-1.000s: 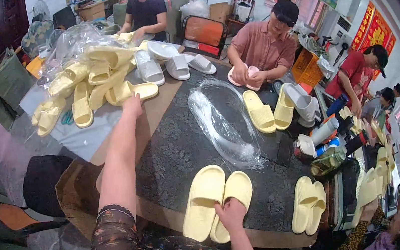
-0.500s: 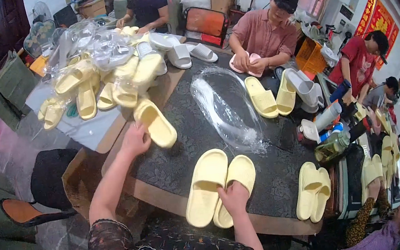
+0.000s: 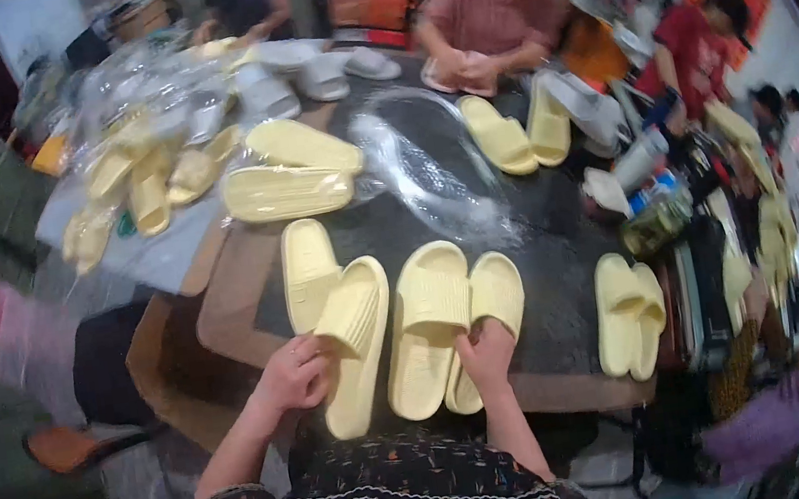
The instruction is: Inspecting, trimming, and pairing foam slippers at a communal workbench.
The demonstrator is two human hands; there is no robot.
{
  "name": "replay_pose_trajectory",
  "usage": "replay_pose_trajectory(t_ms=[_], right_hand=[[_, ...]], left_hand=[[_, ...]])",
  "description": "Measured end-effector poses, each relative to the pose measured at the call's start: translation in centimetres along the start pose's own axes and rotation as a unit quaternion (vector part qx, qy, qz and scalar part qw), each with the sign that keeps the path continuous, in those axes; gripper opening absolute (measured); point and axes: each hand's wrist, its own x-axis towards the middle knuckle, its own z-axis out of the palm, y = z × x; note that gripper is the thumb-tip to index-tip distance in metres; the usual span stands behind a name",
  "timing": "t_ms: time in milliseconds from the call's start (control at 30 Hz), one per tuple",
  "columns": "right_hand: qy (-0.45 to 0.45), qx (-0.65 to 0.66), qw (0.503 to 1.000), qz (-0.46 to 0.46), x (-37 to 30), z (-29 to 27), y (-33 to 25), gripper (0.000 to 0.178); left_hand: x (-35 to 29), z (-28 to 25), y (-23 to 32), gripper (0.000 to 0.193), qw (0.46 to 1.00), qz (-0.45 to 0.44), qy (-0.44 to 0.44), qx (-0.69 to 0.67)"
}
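Observation:
My left hand (image 3: 300, 372) is closed on the edge of a pale yellow slipper (image 3: 361, 355) at the table's near edge. Another yellow slipper (image 3: 306, 267) lies partly behind that one. To the right, my right hand (image 3: 489, 354) has its fingers wrapped at the strap of a yellow slipper (image 3: 497, 287). Its mate, a second slipper (image 3: 432, 346), lies tight against it on the left, toe pointing away. Beyond my left hand, two yellow slippers (image 3: 289, 190) lie sole up in clear plastic.
A heap of bagged yellow and grey slippers (image 3: 149, 187) covers the far left. Clear plastic film (image 3: 420, 171) lies mid-table. More yellow slippers (image 3: 622, 316) rest at the right edge, near bottles (image 3: 658, 220). Across the table, a person (image 3: 500, 19) handles pink slippers.
My left hand has come back toward me and right, now at a slipper beside the right-hand pair. The right hand stays at its slipper. The whole view has shifted and blurred somewhat.

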Motion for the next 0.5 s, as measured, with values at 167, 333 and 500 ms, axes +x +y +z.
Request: replay_pose_trajectory(t_ms=[167,333,500], right_hand=[[0.029,-0.076,0.995,-0.051,-0.1,-4.2,1.7,0.024],[0.062,-0.178,0.982,-0.007,0.8,-12.1,2.9,0.021],[0.168,-0.27,0.942,0.106,3.9,-19.5,3.7,0.018]], left_hand=[[1.3,2.6,0.9,0.021,0.987,-0.149,-0.061,-0.025],[4.9,6.0,2.3,0.036,0.986,-0.049,-0.157,0.039],[7.9,6.9,3.5,0.034,0.991,0.023,-0.131,-0.027]])
